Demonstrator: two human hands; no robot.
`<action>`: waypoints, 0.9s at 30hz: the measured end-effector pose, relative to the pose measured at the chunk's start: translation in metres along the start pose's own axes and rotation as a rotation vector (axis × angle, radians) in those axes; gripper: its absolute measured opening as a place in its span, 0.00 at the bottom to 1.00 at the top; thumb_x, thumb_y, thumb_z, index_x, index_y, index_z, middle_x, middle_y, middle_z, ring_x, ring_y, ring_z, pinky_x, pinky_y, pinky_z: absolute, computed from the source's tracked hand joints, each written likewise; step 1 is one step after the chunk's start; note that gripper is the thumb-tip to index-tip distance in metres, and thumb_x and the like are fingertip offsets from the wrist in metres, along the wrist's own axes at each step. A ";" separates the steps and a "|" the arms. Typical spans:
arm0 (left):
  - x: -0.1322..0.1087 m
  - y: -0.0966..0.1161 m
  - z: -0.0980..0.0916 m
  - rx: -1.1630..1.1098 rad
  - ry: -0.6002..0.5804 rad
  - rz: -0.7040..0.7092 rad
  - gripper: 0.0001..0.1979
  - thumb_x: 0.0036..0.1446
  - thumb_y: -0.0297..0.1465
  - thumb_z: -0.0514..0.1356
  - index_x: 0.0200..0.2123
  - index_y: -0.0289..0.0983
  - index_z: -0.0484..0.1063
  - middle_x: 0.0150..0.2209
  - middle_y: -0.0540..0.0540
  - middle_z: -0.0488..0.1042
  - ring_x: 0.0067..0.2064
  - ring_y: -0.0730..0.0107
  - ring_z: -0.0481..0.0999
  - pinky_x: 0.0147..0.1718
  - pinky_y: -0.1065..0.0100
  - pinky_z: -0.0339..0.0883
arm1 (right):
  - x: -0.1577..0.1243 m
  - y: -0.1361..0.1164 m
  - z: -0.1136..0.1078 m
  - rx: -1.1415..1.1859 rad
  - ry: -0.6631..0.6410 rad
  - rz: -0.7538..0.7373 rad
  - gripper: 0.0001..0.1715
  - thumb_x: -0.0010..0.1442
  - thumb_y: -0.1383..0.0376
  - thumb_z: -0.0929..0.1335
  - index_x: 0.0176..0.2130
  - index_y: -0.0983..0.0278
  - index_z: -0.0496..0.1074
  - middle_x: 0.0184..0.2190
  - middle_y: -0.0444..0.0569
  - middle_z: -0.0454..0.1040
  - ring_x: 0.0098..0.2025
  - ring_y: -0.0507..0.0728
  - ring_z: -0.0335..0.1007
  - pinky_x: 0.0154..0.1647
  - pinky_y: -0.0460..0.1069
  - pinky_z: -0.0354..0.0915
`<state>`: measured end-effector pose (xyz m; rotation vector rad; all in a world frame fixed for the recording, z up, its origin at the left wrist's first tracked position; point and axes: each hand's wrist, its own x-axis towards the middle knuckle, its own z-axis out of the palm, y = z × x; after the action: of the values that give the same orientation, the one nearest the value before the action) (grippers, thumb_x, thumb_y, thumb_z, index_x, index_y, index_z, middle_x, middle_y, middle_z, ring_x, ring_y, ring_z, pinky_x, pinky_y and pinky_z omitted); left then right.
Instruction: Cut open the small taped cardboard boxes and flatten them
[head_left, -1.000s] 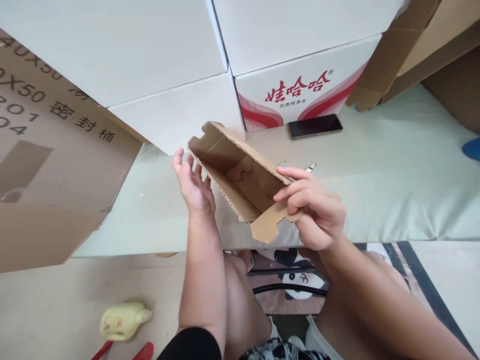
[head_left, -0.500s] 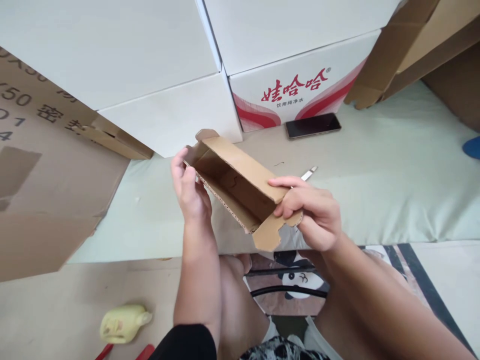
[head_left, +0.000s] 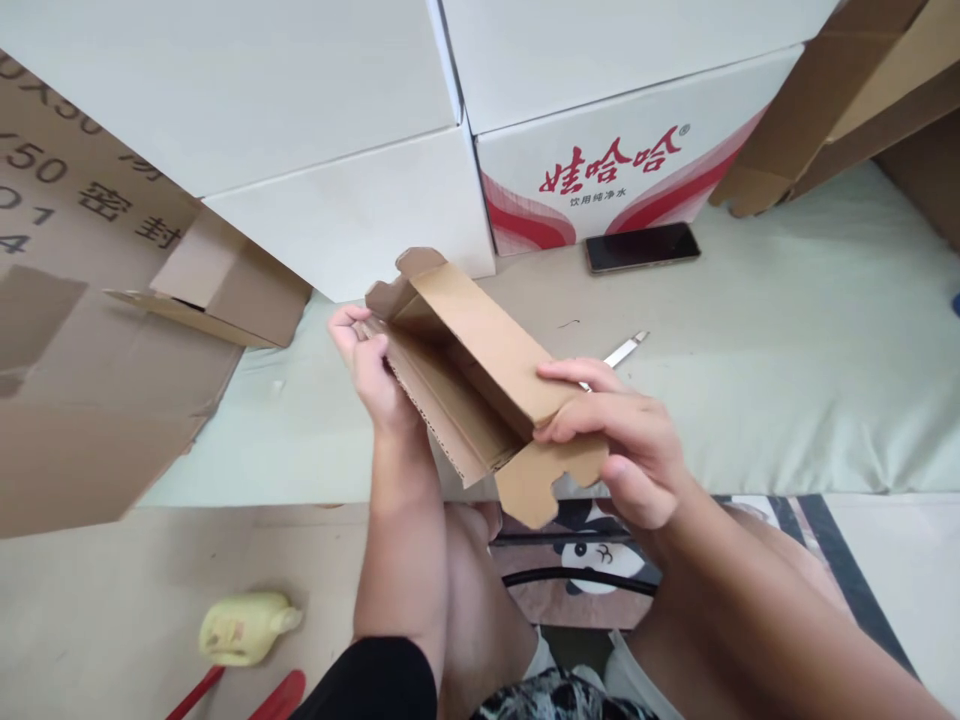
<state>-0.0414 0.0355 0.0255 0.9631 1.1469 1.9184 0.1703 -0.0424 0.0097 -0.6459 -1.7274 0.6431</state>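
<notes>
A small brown cardboard box (head_left: 487,340) is held tilted in front of me, its long open side facing up and its flaps sticking out at both ends. My left hand (head_left: 371,365) grips its far left end, thumb on the near side wall. At the other end, my right hand (head_left: 622,430) holds the near right corner, its fingers over the long edge by the notched end flap (head_left: 536,485). The inside looks bare where it shows. Just beyond my right fingers lies a utility knife (head_left: 626,348) on the pale cloth, partly hidden by the hand.
White cartons (head_left: 337,220) are stacked at the back, one with red lettering (head_left: 615,165). Against it lies a black phone (head_left: 643,247). Larger brown cartons stand left (head_left: 97,330) and right (head_left: 847,100). A yellow bottle (head_left: 244,628) lies on the floor.
The near long flap has swung outward and the box has turned slightly in my hands. My right thumb has moved away from the end flap. The view has shifted a little.
</notes>
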 end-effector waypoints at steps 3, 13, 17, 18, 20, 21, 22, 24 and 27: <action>0.000 0.001 -0.004 -0.084 0.025 0.000 0.16 0.44 0.27 0.58 0.36 0.44 0.55 0.32 0.51 0.63 0.32 0.66 0.67 0.33 0.67 0.61 | -0.003 0.005 0.001 -0.040 0.075 -0.034 0.23 0.68 0.47 0.59 0.44 0.56 0.75 0.50 0.52 0.83 0.66 0.69 0.70 0.68 0.69 0.63; 0.002 -0.004 -0.014 -0.022 -0.056 -0.003 0.23 0.43 0.31 0.61 0.43 0.47 0.56 0.37 0.50 0.71 0.39 0.62 0.73 0.40 0.63 0.66 | 0.000 0.015 0.014 -0.357 0.233 0.012 0.31 0.63 0.72 0.62 0.62 0.53 0.67 0.59 0.52 0.77 0.65 0.64 0.72 0.67 0.67 0.68; 0.004 -0.010 -0.018 0.114 -0.074 0.015 0.24 0.49 0.38 0.68 0.46 0.46 0.61 0.39 0.49 0.70 0.40 0.66 0.73 0.44 0.65 0.67 | 0.004 0.017 0.014 -0.473 0.162 0.022 0.24 0.64 0.72 0.66 0.56 0.54 0.74 0.57 0.53 0.78 0.62 0.64 0.74 0.68 0.68 0.66; 0.005 -0.011 -0.019 0.156 -0.092 0.013 0.26 0.50 0.42 0.70 0.48 0.46 0.63 0.41 0.48 0.70 0.41 0.66 0.73 0.45 0.65 0.68 | 0.004 0.017 0.014 -0.478 0.141 0.026 0.20 0.64 0.72 0.67 0.51 0.55 0.75 0.55 0.52 0.79 0.60 0.64 0.76 0.67 0.68 0.66; 0.006 -0.015 -0.022 0.236 -0.143 0.007 0.32 0.50 0.51 0.71 0.53 0.48 0.63 0.46 0.47 0.70 0.44 0.65 0.75 0.47 0.63 0.69 | 0.005 0.019 0.013 -0.443 0.133 0.039 0.15 0.64 0.72 0.67 0.47 0.55 0.75 0.50 0.50 0.81 0.54 0.62 0.78 0.64 0.67 0.69; 0.007 -0.016 -0.024 0.270 -0.168 0.006 0.35 0.50 0.55 0.70 0.55 0.48 0.63 0.49 0.45 0.70 0.47 0.63 0.75 0.48 0.62 0.70 | 0.005 0.019 0.013 -0.411 0.151 0.042 0.14 0.63 0.72 0.68 0.46 0.56 0.73 0.48 0.49 0.81 0.52 0.61 0.78 0.62 0.67 0.70; 0.008 -0.018 -0.026 0.303 -0.189 0.010 0.38 0.49 0.58 0.69 0.57 0.49 0.62 0.51 0.44 0.70 0.49 0.61 0.76 0.49 0.61 0.71 | 0.004 0.020 0.013 -0.380 0.183 0.042 0.15 0.63 0.72 0.68 0.47 0.55 0.71 0.46 0.48 0.80 0.51 0.61 0.78 0.59 0.66 0.72; 0.009 -0.022 -0.029 0.377 -0.220 0.033 0.41 0.49 0.62 0.67 0.60 0.50 0.61 0.56 0.43 0.69 0.56 0.57 0.75 0.54 0.58 0.71 | 0.001 0.022 0.015 -0.344 0.265 0.025 0.19 0.61 0.72 0.70 0.48 0.54 0.68 0.43 0.47 0.75 0.50 0.60 0.75 0.54 0.63 0.74; 0.010 -0.028 -0.030 0.487 -0.243 0.087 0.42 0.51 0.63 0.65 0.62 0.49 0.60 0.63 0.41 0.67 0.65 0.51 0.69 0.64 0.54 0.65 | -0.004 0.023 0.019 -0.330 0.376 0.001 0.30 0.58 0.70 0.72 0.55 0.50 0.62 0.46 0.48 0.65 0.52 0.60 0.68 0.52 0.62 0.75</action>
<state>-0.0671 0.0426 -0.0077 1.4806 1.4733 1.5548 0.1550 -0.0307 -0.0136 -0.9328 -1.4865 0.2143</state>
